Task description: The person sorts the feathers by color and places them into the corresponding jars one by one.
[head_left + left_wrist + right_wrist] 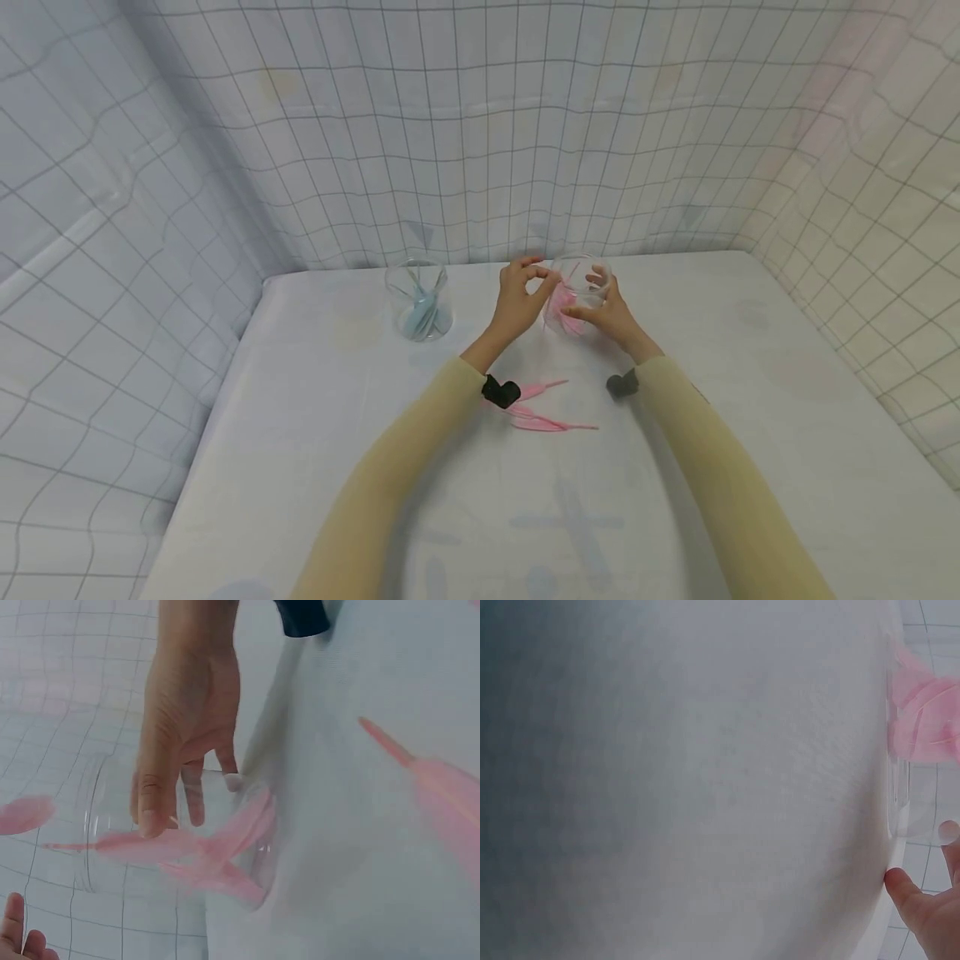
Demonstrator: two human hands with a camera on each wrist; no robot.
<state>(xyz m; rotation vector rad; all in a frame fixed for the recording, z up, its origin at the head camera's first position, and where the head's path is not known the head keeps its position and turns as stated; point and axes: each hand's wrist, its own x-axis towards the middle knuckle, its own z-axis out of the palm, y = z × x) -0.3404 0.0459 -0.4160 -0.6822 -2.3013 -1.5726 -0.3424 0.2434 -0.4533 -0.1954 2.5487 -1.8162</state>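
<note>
A clear jar (pixel 577 262) with pink feathers (pixel 202 855) inside stands near the table's back edge. My right hand (pixel 606 312) grips it from the right, thumb in front and fingers behind; the right wrist view catches only a few fingertips (pixel 904 892) beside it. My left hand (pixel 516 296) is at the jar's left rim, with thumb and index finger pinched together by a pink feather. In the left wrist view that pink feather (pixel 26 816) is just beyond the rim, partly out of frame, and a few left fingers (pixel 13 922) show at the edge.
To the left stands another clear jar (pixel 395 287) holding light blue feathers (pixel 423 315). Several loose pink feathers (pixel 543 424) lie in front of the hands, partly beneath my left wrist. A white cloth covers the table (pixel 315 450); checked curtains (pixel 465 125) hang behind and at both sides.
</note>
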